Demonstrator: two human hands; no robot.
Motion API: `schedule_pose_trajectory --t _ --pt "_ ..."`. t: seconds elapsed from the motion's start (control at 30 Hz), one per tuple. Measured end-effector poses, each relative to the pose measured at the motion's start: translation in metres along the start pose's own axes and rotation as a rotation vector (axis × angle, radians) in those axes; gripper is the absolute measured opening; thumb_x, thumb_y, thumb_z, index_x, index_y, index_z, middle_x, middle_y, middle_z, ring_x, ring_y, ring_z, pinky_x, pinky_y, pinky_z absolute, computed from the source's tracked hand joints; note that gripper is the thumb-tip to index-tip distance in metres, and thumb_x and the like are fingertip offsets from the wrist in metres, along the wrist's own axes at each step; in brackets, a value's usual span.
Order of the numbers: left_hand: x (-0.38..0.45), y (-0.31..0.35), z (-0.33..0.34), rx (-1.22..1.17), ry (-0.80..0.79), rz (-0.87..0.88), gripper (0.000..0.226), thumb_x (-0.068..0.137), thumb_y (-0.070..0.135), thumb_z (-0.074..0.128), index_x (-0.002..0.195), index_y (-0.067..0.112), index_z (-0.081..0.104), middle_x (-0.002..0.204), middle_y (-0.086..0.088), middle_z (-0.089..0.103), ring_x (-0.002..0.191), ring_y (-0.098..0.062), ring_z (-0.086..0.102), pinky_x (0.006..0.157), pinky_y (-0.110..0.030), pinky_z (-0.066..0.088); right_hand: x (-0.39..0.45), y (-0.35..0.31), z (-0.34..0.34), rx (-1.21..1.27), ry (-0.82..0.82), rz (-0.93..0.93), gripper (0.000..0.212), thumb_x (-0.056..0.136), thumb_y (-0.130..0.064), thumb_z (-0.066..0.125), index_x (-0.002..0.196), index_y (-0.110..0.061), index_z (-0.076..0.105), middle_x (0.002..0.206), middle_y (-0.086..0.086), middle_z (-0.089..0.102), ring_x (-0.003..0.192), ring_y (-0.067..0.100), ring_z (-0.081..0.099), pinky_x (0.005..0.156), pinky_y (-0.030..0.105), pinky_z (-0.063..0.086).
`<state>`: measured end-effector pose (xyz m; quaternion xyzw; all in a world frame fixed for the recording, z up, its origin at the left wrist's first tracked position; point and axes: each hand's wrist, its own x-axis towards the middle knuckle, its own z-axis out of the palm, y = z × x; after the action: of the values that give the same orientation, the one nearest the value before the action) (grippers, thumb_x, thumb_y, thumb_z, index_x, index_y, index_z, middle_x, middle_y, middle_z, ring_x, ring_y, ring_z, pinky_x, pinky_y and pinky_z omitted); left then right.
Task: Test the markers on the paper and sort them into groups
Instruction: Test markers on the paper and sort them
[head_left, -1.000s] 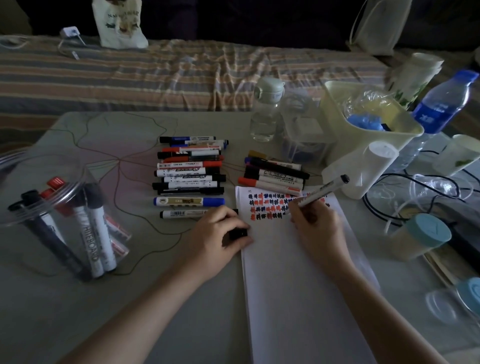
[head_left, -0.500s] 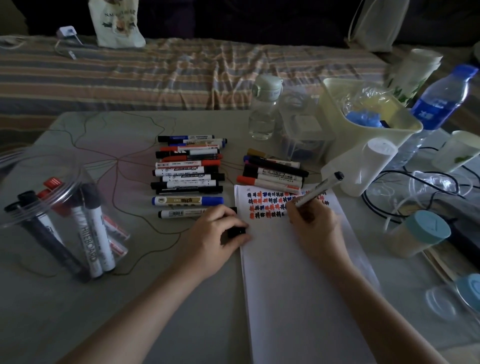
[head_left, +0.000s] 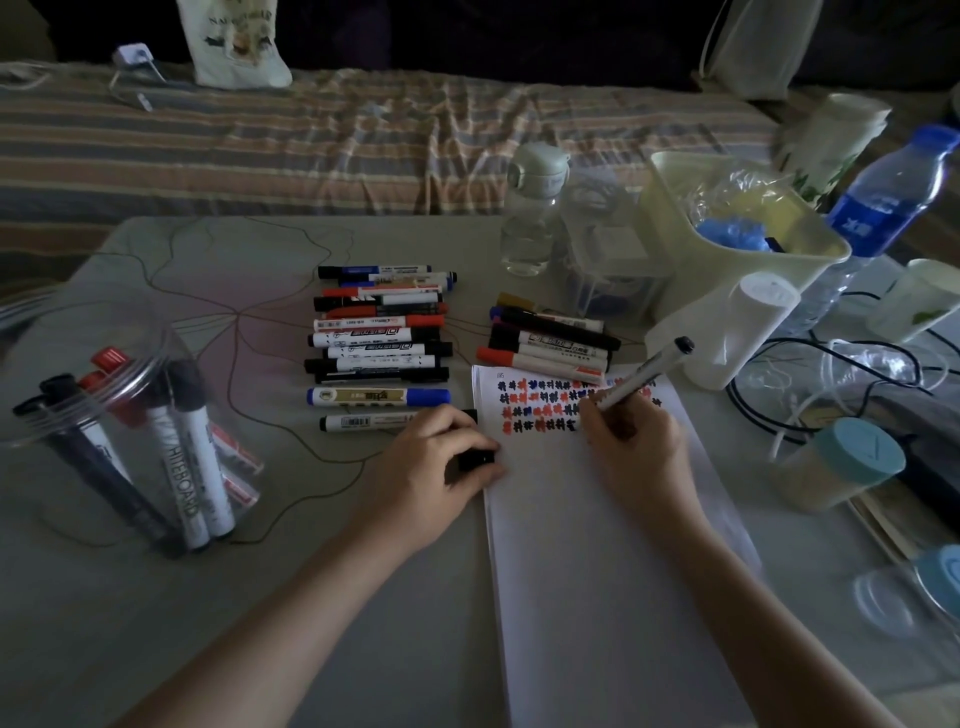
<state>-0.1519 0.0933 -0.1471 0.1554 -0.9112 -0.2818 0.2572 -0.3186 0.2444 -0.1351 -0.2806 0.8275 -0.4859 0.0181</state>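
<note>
On the paper (head_left: 597, 545), at the near end of the rows of test marks (head_left: 550, 405), the right hand (head_left: 631, 449) holds a marker (head_left: 641, 376) in a writing grip, fingers curled tight round the lower barrel. The barrel slants up and to the right; the tip is hidden behind the fingers, so contact with the sheet cannot be confirmed. The left hand (head_left: 434, 462) rests at the paper's left edge, fingers curled round a black cap (head_left: 475, 460).

Risks noted, as judgement:
- The writing hand lies just beside fresh marks; the heel of the hand could smear wet ink.
- A faint stroke may be misread in this dim light, sending the marker to the wrong group.
- The large group (head_left: 382, 338) to the left and the small group (head_left: 548, 343) beyond the paper lie close together; a rolling marker could cross over.
- The cap, if set down, could be lost among the clutter.

The jar (head_left: 130, 447) at far left holds untested markers.
</note>
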Motion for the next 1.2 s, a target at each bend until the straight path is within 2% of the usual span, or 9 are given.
schedule_pose_trajectory --t 0.1,0.17,0.27,0.37,0.63,0.8,0.97,1.1,1.2 --pt "0.000 0.001 0.000 0.000 0.000 -0.004 0.027 0.078 0.035 0.076 0.100 0.019 0.074 0.100 0.008 0.060 0.095 -0.008 0.056 0.083 -0.026 0.050 0.000 -0.001 -0.001 0.011 0.013 0.016 0.030 0.089 -0.031 0.067 0.076 -0.004 0.065 0.072 0.019 0.066 0.061 0.033 0.057 0.056 0.041 0.048" --pt "0.001 0.001 0.000 -0.003 0.003 -0.002 0.026 0.077 0.033 0.077 0.099 0.018 0.074 0.100 0.006 0.060 0.095 -0.010 0.057 0.083 -0.026 0.050 0.001 -0.001 0.000 0.001 0.022 0.009 0.031 0.090 -0.030 0.067 0.077 -0.002 0.065 0.073 0.021 0.067 0.065 0.037 0.059 0.055 0.041 0.048" --pt "0.001 -0.001 0.001 -0.001 -0.010 0.005 0.027 0.078 0.033 0.077 0.100 0.018 0.074 0.100 0.006 0.060 0.095 -0.010 0.057 0.083 -0.024 0.049 0.000 0.000 0.001 0.006 0.015 0.016 0.026 0.089 -0.027 0.067 0.076 -0.004 0.064 0.070 0.019 0.065 0.053 0.015 0.045 0.048 0.027 0.036" --pt "0.001 -0.001 0.000 -0.035 -0.010 -0.007 0.026 0.079 0.030 0.076 0.102 0.019 0.074 0.100 0.008 0.060 0.095 -0.007 0.057 0.083 -0.018 0.046 0.001 -0.001 0.000 0.080 0.071 0.056 0.024 0.089 -0.025 0.067 0.073 -0.008 0.064 0.066 0.015 0.064 0.052 0.005 0.043 0.047 0.019 0.033" --pt "-0.011 0.019 -0.029 -0.469 0.054 -0.206 0.031 0.072 0.042 0.071 0.102 0.035 0.068 0.093 0.019 0.072 0.091 0.004 0.065 0.082 -0.011 0.049 0.005 -0.024 -0.017 0.395 0.038 0.214 0.016 0.087 -0.025 0.072 0.087 -0.010 0.069 0.066 0.011 0.063 0.056 0.008 0.050 0.056 0.030 0.041" --pt "-0.031 0.038 -0.063 -0.623 0.128 -0.293 0.018 0.074 0.026 0.078 0.090 0.024 0.069 0.089 0.011 0.073 0.084 -0.005 0.068 0.073 -0.011 0.049 -0.018 -0.067 -0.031 0.603 -0.100 0.191 0.009 0.087 -0.019 0.072 0.089 -0.012 0.067 0.064 -0.003 0.056 0.055 0.007 0.045 0.049 0.018 0.042" --pt "-0.060 0.052 -0.087 -0.692 0.199 -0.382 0.021 0.079 0.006 0.075 0.091 0.024 0.074 0.090 0.012 0.074 0.085 -0.001 0.068 0.074 -0.009 0.049 -0.084 -0.099 -0.023 0.760 -0.273 0.342 0.040 0.083 -0.038 0.067 0.094 0.000 0.067 0.068 0.004 0.057 0.061 0.012 0.050 0.051 0.022 0.041" --pt "-0.076 0.058 -0.100 -0.756 0.188 -0.472 0.022 0.079 0.012 0.076 0.095 0.026 0.075 0.094 0.014 0.075 0.089 0.000 0.068 0.074 -0.009 0.049 -0.112 -0.122 -0.021 0.796 -0.286 0.361 0.027 0.090 -0.029 0.063 0.091 -0.002 0.068 0.069 0.007 0.061 0.063 0.014 0.052 0.052 0.024 0.041" --pt "-0.081 0.063 -0.105 -0.828 0.180 -0.513 0.021 0.082 0.014 0.074 0.096 0.030 0.075 0.095 0.013 0.075 0.091 -0.004 0.070 0.076 -0.012 0.052 -0.121 -0.137 -0.021 0.783 -0.289 0.319 0.034 0.080 -0.034 0.068 0.090 -0.002 0.069 0.071 0.007 0.064 0.064 0.014 0.056 0.053 0.023 0.043"
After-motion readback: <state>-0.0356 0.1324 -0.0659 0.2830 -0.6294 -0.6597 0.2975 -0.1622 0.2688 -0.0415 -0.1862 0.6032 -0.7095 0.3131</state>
